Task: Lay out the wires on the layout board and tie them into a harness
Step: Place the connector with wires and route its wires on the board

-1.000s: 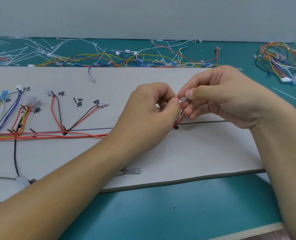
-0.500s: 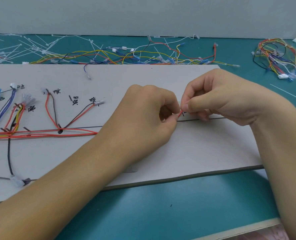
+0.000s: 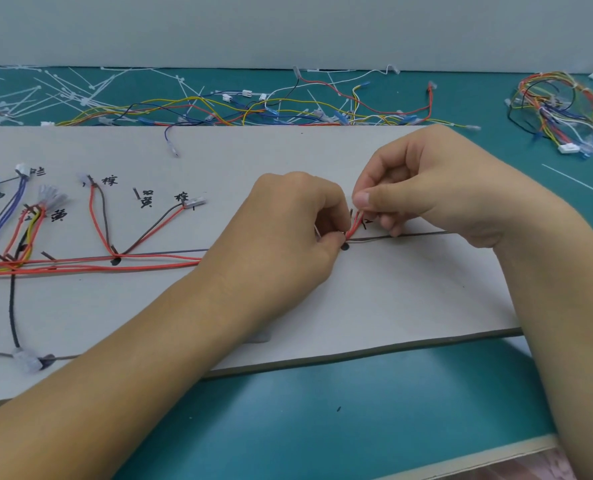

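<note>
The left hand (image 3: 288, 237) rests on the layout board (image 3: 392, 289) with its fingers curled. Its thumb and forefinger pinch the red wires (image 3: 354, 224) low down, just beside a black dot (image 3: 345, 247) marked on the board. The right hand (image 3: 444, 188) sits just to the right and farther back, thumb and forefinger pinching the upper ends of the same red wires, the other fingers curled under. The strands between the two hands lie too close together to count. One brown wire (image 3: 423, 234) runs right from the dot, passing under the right hand.

Left of the left hand, a trunk of wires (image 3: 149, 265), mostly red, lies along the board. Two red-and-brown branches rise from a second black dot (image 3: 116, 261). The right one ends in a clear connector (image 3: 194, 202). Farther left, a black wire (image 3: 11, 306) drops toward the near edge to another clear connector (image 3: 28, 360).

The grey board lies on a teal surface (image 3: 323, 393) against a pale wall (image 3: 288, 29). Behind the board spread loose wires (image 3: 253, 112) and white cable ties (image 3: 63, 91). One bundled harness (image 3: 565, 112) lies at the far right.

Handwritten on the board are 棕 twice (image 3: 109, 180) and 黄 twice (image 3: 58, 214).
</note>
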Tool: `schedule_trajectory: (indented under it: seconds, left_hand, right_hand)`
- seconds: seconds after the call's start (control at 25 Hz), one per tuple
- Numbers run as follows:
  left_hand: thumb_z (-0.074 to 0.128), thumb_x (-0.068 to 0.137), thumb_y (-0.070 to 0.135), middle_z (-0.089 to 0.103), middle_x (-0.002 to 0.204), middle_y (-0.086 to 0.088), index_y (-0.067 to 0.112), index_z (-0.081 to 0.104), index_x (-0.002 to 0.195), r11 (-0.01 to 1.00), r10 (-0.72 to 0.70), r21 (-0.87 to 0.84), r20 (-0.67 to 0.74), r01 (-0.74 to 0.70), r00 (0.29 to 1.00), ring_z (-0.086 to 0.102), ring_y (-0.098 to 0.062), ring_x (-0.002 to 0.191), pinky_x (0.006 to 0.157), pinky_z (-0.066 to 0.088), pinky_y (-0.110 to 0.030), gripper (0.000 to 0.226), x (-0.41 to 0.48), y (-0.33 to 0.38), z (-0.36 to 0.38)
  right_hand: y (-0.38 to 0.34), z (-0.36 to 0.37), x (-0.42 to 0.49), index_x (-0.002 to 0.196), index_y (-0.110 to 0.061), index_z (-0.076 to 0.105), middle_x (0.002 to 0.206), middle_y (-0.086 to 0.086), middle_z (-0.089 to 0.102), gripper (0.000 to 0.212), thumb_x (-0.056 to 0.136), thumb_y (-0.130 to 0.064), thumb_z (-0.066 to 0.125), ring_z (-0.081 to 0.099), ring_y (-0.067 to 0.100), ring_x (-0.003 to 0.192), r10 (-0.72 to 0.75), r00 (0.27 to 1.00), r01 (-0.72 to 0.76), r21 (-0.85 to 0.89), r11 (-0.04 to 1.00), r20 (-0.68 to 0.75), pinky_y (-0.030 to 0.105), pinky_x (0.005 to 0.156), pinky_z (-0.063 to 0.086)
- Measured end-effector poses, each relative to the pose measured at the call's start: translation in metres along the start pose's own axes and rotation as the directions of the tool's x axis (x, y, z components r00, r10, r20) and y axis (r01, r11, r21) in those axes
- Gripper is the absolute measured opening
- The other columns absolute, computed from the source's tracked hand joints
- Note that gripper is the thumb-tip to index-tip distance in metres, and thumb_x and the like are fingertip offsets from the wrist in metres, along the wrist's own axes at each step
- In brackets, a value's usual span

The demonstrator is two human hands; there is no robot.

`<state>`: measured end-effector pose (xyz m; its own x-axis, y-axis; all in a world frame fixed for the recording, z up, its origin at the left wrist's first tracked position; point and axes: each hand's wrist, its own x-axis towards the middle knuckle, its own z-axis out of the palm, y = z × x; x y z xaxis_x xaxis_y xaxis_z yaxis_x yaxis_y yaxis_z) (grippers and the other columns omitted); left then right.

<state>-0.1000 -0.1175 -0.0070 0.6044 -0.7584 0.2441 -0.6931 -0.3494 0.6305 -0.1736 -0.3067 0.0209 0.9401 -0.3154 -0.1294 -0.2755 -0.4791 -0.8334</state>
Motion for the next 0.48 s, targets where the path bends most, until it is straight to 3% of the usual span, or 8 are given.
schedule_trajectory:
  seconds: [0.24, 0.36, 0.48]
  left_hand:
    - [0.076, 0.084, 0.012, 0.069, 0.076, 0.014, 0.025, 0.075, 0.084, 1.000, 0.011, -0.007, 0.019, -0.011, 1.000, 0.054, 0.004, 0.063, 0.060, 0.038, -0.006, 0.012, 0.002, -0.002, 0.002]
    - [0.076, 0.084, 0.013, 0.069, 0.075, 0.013, 0.024, 0.073, 0.082, 1.000, 0.013, -0.011, 0.012, -0.013, 1.000, 0.055, 0.004, 0.063, 0.060, 0.037, -0.007, 0.012, 0.001, -0.003, 0.002]
    - [0.075, 0.085, 0.015, 0.069, 0.076, 0.012, 0.025, 0.073, 0.081, 1.000, 0.026, 0.004, -0.006, -0.026, 1.000, 0.055, 0.001, 0.064, 0.063, 0.045, -0.018, 0.010, 0.000, -0.003, 0.003]
  right_hand:
    - [0.006, 0.009, 0.006, 0.077, -0.014, 0.073, 0.057, -0.003, 0.070, 0.018, 0.093, -0.021, 0.076, 0.055, 0.006, 0.045, 0.017, 0.995, -0.034, -0.170, 0.985, -0.102, 0.022, 0.048, 0.048]
    - [0.006, 0.012, 0.008, 0.074, -0.018, 0.072, 0.054, -0.013, 0.066, 0.020, 0.093, -0.023, 0.074, 0.053, 0.000, 0.044, -0.032, 0.991, -0.005, -0.274, 0.962, -0.130, 0.012, 0.046, 0.039]
    - [0.005, 0.014, 0.008, 0.072, -0.020, 0.070, 0.048, -0.022, 0.059, 0.021, 0.093, -0.024, 0.075, 0.050, -0.003, 0.044, -0.052, 0.990, 0.001, -0.358, 0.934, -0.134, 0.008, 0.042, 0.032]
